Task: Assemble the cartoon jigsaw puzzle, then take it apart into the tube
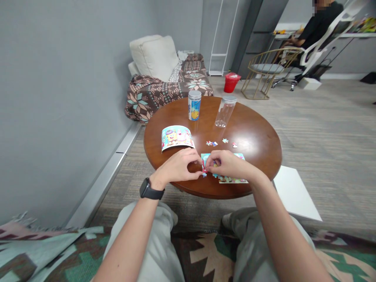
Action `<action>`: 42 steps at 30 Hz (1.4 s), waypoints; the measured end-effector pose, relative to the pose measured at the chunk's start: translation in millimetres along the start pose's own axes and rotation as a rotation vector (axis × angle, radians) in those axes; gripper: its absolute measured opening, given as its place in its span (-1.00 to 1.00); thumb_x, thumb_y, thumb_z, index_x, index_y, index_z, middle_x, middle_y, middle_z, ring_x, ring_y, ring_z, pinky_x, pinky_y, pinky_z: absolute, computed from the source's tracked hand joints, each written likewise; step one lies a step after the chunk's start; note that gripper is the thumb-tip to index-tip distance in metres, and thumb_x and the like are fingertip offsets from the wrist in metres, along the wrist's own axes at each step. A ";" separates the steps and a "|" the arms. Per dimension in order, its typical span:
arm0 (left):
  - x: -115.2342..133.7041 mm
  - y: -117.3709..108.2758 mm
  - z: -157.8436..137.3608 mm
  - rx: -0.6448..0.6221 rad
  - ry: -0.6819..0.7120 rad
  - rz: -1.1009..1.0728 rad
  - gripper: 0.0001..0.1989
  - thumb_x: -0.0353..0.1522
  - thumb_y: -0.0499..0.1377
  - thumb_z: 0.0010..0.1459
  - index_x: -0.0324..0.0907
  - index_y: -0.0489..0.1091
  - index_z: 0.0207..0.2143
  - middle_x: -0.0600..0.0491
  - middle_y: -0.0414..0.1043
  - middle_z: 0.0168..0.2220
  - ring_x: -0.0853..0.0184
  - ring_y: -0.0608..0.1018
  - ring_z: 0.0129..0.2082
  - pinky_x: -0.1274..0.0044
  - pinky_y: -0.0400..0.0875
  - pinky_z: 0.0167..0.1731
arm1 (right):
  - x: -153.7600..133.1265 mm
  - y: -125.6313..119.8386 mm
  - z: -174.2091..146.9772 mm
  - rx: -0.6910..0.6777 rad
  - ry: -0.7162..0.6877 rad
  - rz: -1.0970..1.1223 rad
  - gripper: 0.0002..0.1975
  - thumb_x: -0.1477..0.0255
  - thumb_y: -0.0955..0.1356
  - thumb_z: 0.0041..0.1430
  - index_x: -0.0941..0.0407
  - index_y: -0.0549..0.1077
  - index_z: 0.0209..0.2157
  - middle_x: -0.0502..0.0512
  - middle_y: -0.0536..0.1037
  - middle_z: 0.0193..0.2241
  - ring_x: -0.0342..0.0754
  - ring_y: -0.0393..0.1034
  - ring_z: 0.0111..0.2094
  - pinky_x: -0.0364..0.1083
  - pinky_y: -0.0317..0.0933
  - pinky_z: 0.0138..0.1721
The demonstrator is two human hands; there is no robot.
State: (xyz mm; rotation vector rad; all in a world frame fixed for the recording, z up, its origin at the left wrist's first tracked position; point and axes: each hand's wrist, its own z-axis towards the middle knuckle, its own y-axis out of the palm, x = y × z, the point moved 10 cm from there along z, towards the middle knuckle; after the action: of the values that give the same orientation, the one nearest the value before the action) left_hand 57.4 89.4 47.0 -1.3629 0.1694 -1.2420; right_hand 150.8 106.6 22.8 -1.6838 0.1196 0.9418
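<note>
A partly assembled jigsaw puzzle (235,180) lies near the front edge of the round brown table (249,121). At its left side my right hand (225,163) pinches a small puzzle piece (204,171), fingertips pointing down. My left hand (182,164) comes in from the left, thumb and fingers curved around the same piece and touching its edge. My right hand covers part of the puzzle. Just beyond lie several loose pieces (225,140). A curled picture sheet (178,137) with cartoon figures stands behind my left hand.
Toward the back of the table stand a jar with a printed wrap (194,105) and a clear jar (225,111), both with silver lids. A white board (296,192) is low at the right. Beyond are a draped sofa (170,92), a red bin (232,82) and a seated person (320,27).
</note>
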 end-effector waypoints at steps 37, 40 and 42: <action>3.4 13.8 0.4 -0.106 -0.125 -0.014 -0.93 -0.40 0.26 0.05 -0.19 0.51 -0.36 0.09 0.42 -0.37 0.41 0.43 -0.42 0.55 0.30 -0.41 | 37.7 -48.9 -13.4 0.642 0.101 0.131 -0.83 0.34 0.29 0.18 0.12 0.46 -0.38 0.02 0.41 -0.53 -0.11 0.21 -0.51 -0.10 0.13 -0.39; 2.6 14.4 0.5 -0.092 -0.133 -0.006 -0.92 -0.43 0.24 0.02 -0.18 0.49 -0.36 0.10 0.38 -0.37 0.40 0.41 -0.42 0.55 0.29 -0.41 | 38.1 -47.7 -12.3 0.636 0.094 0.119 -0.84 0.35 0.29 0.18 0.12 0.46 -0.39 0.00 0.39 -0.55 -0.11 0.21 -0.51 -0.10 0.12 -0.38; 1.8 13.7 0.5 -0.078 -0.132 0.000 -0.91 -0.43 0.24 0.01 -0.18 0.49 -0.36 0.10 0.34 -0.38 0.40 0.40 -0.41 0.54 0.29 -0.41 | 38.2 -46.9 -11.4 0.628 0.091 0.112 -0.85 0.36 0.29 0.18 0.12 0.45 -0.39 0.00 0.39 -0.55 -0.11 0.21 -0.51 -0.10 0.12 -0.37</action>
State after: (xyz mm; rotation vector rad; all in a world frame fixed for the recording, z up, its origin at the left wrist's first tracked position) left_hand 66.2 84.8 37.4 -1.5072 0.1259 -1.1516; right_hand 207.2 127.8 35.3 -1.1417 0.5209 0.7989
